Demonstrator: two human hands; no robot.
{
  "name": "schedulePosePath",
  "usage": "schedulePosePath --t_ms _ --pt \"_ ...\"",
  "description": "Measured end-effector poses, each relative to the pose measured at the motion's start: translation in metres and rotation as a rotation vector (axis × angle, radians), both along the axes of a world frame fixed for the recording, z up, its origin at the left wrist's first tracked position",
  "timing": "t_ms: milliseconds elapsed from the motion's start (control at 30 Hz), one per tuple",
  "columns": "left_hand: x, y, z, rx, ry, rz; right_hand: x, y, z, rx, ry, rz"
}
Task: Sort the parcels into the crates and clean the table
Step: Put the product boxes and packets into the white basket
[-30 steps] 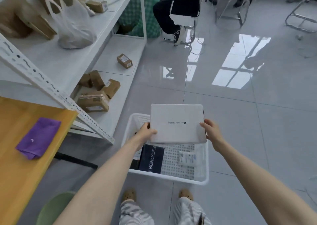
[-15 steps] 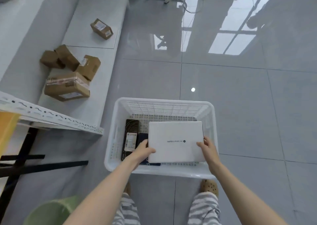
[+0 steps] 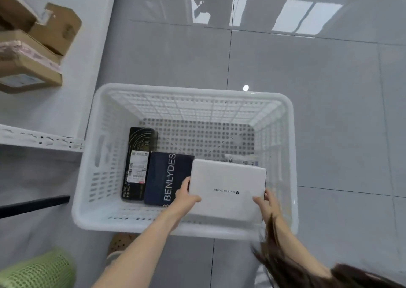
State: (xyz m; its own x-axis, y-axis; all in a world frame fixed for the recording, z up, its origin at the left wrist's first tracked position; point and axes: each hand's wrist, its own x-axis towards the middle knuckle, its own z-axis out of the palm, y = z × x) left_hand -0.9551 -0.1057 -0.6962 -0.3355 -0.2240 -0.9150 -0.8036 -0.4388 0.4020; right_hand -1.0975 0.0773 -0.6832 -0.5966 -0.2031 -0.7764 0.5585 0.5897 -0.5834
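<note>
Our left hand (image 3: 186,196) and right hand (image 3: 267,202) each clasp an end of the white parcel (image 3: 227,189), thumbs on its lid and fingers curled under its short edges. The parcel lies flat between the hands, within the walls of the white crate (image 3: 193,89), on its right side and near the front wall.

A second ago we held the parcel above the crate's rim. It has since come down inside as we bent over the floor. We judge this parcel almost sorted, with only the setting down and letting go left to do. We cannot tell whether it already rests on the perforated bottom.

Its left edge sits just beside the navy box (image 3: 164,178), which lies against the black box (image 3: 138,162). A small pale packet (image 3: 241,160) shows just past its far edge. Cardboard boxes (image 3: 28,68) wait on the low shelf to the left, well apart from the crate.
</note>
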Motion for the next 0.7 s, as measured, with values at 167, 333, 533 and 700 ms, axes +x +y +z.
schedulePosePath --t_ms 167,333,533,700 --pt "0.006 0.005 -0.047 0.005 -0.04 -0.08 -0.002 0.009 -0.049 0.02 -0.062 0.073" --pt "0.013 0.015 -0.083 -0.023 -0.06 -0.117 -0.001 0.012 -0.088 0.059 -0.085 0.145" --pt "0.007 0.019 -0.103 -0.045 -0.066 -0.296 0.009 0.012 -0.116 0.098 -0.089 0.25" --pt "-0.005 0.014 -0.113 -0.029 -0.176 -0.569 0.008 0.008 -0.138 0.143 -0.092 0.374"
